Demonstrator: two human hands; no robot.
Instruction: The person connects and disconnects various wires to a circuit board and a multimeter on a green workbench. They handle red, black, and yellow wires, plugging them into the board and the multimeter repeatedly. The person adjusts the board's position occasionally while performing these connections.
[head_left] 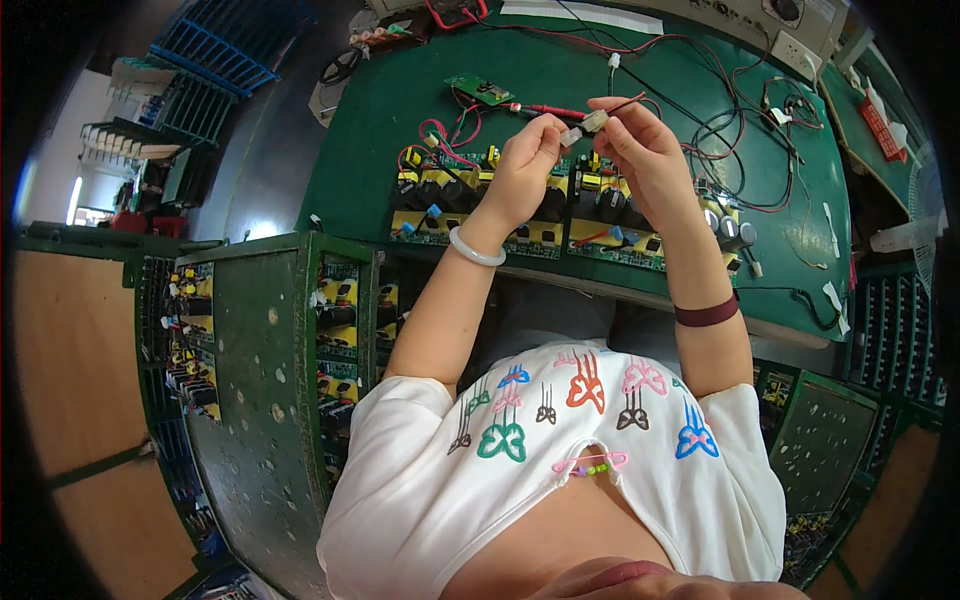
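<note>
My left hand [525, 160] and my right hand [640, 145] are raised together above the green bench [380, 110]. My left fingers pinch a small white plug connector [571, 137]. My right fingers pinch a second white connector [594, 121] with a thin dark wire running up to the right. The two connectors nearly touch. Under my hands lie two yellow-and-green circuit boards [600, 225] with black parts and red wires.
A small green circuit board [480, 89] lies farther back on the bench among red and black leads [740, 120]. A green rack [260, 350] at my left holds several more boards in slots. Blue crates [215, 50] stand on the floor at far left.
</note>
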